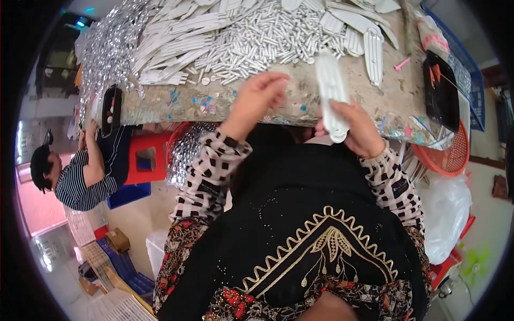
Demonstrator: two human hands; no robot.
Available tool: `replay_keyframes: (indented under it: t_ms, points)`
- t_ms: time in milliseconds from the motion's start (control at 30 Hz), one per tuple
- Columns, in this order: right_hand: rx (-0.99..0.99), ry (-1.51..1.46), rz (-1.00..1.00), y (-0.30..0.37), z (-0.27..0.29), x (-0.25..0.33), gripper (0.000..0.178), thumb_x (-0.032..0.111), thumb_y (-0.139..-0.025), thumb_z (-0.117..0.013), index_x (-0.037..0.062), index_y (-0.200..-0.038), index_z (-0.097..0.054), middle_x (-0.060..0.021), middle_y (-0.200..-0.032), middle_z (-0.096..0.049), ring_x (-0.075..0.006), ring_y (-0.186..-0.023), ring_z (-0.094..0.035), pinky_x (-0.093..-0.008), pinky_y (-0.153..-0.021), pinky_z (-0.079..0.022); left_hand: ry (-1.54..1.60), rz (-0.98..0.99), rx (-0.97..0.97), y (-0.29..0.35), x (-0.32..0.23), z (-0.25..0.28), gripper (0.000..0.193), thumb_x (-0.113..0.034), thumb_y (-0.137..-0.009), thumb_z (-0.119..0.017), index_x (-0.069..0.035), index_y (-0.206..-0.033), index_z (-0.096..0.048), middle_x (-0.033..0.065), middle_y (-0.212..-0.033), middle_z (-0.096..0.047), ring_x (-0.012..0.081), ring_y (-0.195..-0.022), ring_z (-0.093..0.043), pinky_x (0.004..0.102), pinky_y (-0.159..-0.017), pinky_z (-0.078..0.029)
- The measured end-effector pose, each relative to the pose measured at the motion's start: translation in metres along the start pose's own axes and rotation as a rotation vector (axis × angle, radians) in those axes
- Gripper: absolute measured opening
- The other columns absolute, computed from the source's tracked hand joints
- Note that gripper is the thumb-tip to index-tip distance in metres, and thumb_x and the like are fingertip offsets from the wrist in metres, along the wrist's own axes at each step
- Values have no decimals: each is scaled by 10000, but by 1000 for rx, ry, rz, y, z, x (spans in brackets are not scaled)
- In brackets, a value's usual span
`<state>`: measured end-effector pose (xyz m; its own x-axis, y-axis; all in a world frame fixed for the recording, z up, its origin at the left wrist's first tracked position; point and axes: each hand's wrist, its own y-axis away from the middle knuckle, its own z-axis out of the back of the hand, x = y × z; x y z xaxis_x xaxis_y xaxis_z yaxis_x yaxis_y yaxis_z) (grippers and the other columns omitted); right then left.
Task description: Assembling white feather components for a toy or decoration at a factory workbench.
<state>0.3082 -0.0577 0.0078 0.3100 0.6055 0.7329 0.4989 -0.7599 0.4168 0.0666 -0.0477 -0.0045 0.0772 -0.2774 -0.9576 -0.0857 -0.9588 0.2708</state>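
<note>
A long, flat white plastic piece (331, 80) with lengthwise ridges and a rounded end is gripped near its lower end by my right hand (357, 124). It stands over the table's near edge, slightly blurred at the top. My left hand (258, 100) hovers left of it, fingers curled together; what they hold, if anything, is hidden. Just beyond that hand lies a heap of small white pegs (262, 45). Similar flat white pieces are stacked at the left (179, 45), and a loose white piece (373, 56) lies to the right.
Shiny silver parts (110, 48) are heaped at the table's (214, 105) far left. A black tray (441, 88) and a pink stick (402, 63) lie at the right. An orange basket (447, 155) stands below the right corner. Another person (80, 176) sits at the left beside a red stool (144, 155).
</note>
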Motion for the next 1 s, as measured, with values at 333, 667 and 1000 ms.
replay_keyframes:
  t_ms: [333,667,1000]
  points:
    - [-50,3,166,-5,20,-11,429,429,-1002,-380,36,-1156,-458,-77,-823,-561,-143,-587,-533,-271,-499,-450,-1732,-561,-670,-31,-23,206,186,-192,-843,-618,-126,-983,-721,107,-864,-658,337,-818,-595,386,-737,-482]
    - [-32,25,164,-5,14,-10,426,434,-1014,-342,45,-1153,-447,-71,-829,-560,-136,-596,-527,-269,-502,-448,-2193,-443,-334,-57,-47,208,160,-209,-770,-608,-104,-855,-692,66,-822,-640,277,-839,-607,456,-754,-439]
    - [-72,18,180,-3,23,-9,404,413,-1008,-371,34,-1113,-459,-65,-822,-561,-136,-595,-539,-266,-526,-456,-1573,-655,-511,-22,-59,178,178,-162,-891,-547,-71,-1021,-626,131,-828,-637,330,-780,-615,433,-664,-471]
